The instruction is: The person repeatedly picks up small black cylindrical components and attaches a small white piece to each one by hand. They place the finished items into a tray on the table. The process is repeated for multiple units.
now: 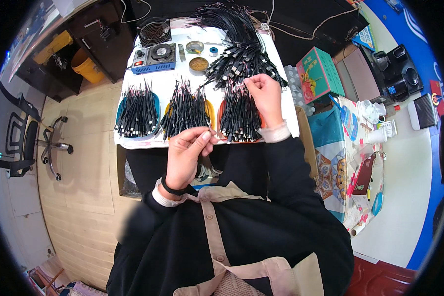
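My left hand (pixel 188 152) is at the table's front edge, thumb and fingers pinched on a thin cable end whose tip sticks up. My right hand (pixel 266 97) is closed in a pinch over the right-hand orange tray, its fingertips beside the bare wire ends; what lies between them is too small to make out. Below it sits a bundle of short black cables (pixel 239 121). Similar cables fill the yellow tray (pixel 211 116) in the middle and the teal tray (pixel 156 106) on the left. Behind my right hand lies a large heap of black cables with plugs (pixel 239 61).
Toward the back of the white table (pixel 133 140) stand a blue soldering device (pixel 155 59), a black fan (pixel 155 31), a round tin (pixel 199 64) and a solder spool (pixel 213 51). A green and pink carton (pixel 320 76) is at the right. An office chair (pixel 27 128) stands left.
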### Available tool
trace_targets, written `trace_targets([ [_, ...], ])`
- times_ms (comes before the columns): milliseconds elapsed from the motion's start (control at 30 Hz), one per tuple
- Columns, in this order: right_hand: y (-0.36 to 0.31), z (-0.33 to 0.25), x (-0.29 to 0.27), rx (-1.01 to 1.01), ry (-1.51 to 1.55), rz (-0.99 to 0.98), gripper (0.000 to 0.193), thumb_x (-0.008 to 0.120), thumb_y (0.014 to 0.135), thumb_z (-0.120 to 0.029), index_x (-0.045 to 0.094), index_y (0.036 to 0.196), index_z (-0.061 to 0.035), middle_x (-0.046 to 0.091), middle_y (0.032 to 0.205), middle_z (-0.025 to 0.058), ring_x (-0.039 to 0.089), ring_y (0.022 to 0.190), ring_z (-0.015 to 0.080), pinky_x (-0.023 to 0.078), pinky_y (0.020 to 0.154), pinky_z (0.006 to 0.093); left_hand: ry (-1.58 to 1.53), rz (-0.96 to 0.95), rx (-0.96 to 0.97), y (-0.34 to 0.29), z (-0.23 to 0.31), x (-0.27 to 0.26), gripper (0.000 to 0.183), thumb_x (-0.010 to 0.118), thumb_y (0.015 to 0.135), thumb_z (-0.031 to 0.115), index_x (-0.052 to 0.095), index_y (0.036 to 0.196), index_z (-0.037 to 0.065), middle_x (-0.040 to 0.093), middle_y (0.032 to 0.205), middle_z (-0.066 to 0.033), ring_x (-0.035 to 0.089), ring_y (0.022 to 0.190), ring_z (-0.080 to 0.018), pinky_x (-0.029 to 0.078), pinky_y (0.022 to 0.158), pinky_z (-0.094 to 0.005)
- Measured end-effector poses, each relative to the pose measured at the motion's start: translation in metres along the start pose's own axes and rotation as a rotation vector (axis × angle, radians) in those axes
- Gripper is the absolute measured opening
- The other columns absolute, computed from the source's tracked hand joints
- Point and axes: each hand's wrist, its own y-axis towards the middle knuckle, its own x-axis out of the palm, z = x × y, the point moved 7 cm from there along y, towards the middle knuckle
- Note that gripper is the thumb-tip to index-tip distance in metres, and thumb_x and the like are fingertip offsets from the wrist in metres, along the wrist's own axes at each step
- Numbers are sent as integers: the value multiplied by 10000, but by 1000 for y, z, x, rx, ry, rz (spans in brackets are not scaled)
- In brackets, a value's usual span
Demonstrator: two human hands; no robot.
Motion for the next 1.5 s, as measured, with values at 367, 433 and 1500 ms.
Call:
trace_targets([
  [367,-136,-73,28,-25,412,-303,97,704,876,-36,613,856,-6,611,706,-29,488,612,-7,399,541,164,-319,-38,146,3,20,28,195,553,979,62,644,1108,-52,680,1102,-164,657,1017,-218,539,903,-331],
  [433,-139,-71,29,-36,381,-280,99,704,874,-32,611,853,-5,608,702,-29,487,612,-4,405,547,167,-342,-77,145,-3,21,31,201,510,992,38,634,1121,-54,670,1121,-186,651,1036,-243,534,928,-339],
  [1500,-143,-67,30,334,959,-752,140,622,949,-144,563,1013,-35,617,840,47,663,725,153,466,600,206,-244,-295,-99,-22,10,32,167,544,985,75,644,1035,-49,619,751,-48,398,551,-35,281,491,-180],
])
